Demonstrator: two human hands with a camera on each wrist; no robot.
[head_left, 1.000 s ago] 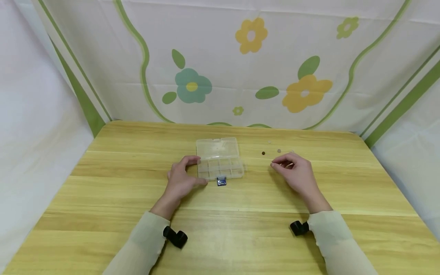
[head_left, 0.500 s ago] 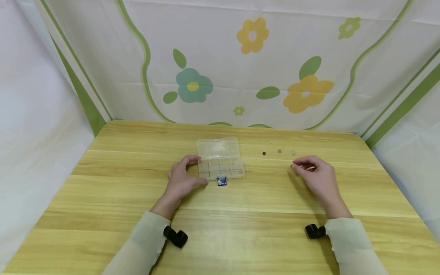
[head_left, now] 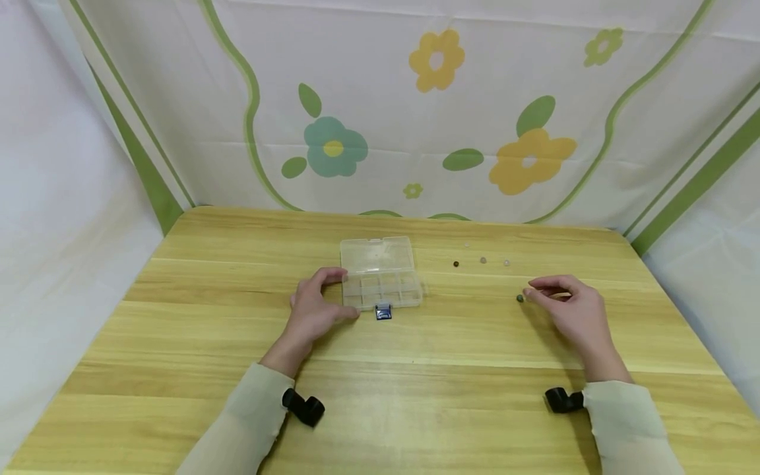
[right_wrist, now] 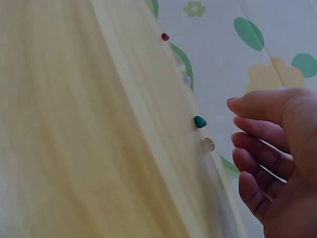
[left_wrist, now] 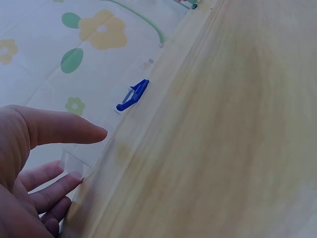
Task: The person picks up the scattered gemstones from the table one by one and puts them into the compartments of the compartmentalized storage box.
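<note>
A clear plastic compartment box (head_left: 410, 303) lies with its lid raised back and its blue latch (head_left: 383, 312) facing front. My left hand (head_left: 313, 307) grips the box's left end, thumb at the front corner and index finger at the back. In the left wrist view the latch (left_wrist: 133, 94) shows beyond the thumb. On the right, a small dark green polished stone (head_left: 519, 298) rests on the table. Just right of it my right hand (head_left: 572, 313) hovers with nothing held. The right wrist view has thumb and fingers apart, away from the green stone (right_wrist: 200, 121).
Behind the green stone lie a dark brown-red stone (head_left: 456, 264), a greyish one (head_left: 483, 260) and a clear one (head_left: 506, 262). A tiny whitish piece (head_left: 466, 245) sits farther back. A flowered cloth (head_left: 380, 99) hangs along the table's far edge.
My right hand has moved to the right, across and away from the loose stones. The clear stone and then the green stone have come into sight. My left hand and the box stay put.
</note>
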